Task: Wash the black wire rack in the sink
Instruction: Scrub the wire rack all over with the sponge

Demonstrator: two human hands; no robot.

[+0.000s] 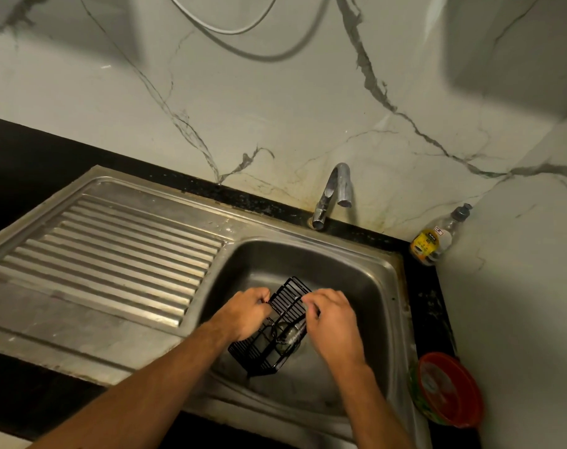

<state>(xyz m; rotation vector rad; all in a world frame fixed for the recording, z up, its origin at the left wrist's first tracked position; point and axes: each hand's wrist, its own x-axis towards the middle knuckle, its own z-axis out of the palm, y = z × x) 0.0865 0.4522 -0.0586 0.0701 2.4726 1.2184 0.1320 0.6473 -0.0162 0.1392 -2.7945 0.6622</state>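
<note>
The black wire rack sits inside the basin of the steel sink, its long axis running from near-left to far-right, roughly toward the tap. Its far end is tilted up, the near end low over the drain. It is a small basket of thin parallel black wires with a solid rim (the wires look glossy, possibly wet, though the dim light makes that hard to judge).

The left hand grips the rack's left side, fingers curled over the upper wires. The right hand has its fingertips pinched at the rack's right edge; whether something small is held between them I cannot tell.

The basin walls stand well apart from the rack on the far and right sides. The ribbed drainboard lies to the left. On the dark counter at the right, a clear soap bottle stands in the corner, and a red bowl sits near the sink's near-right rim.
</note>
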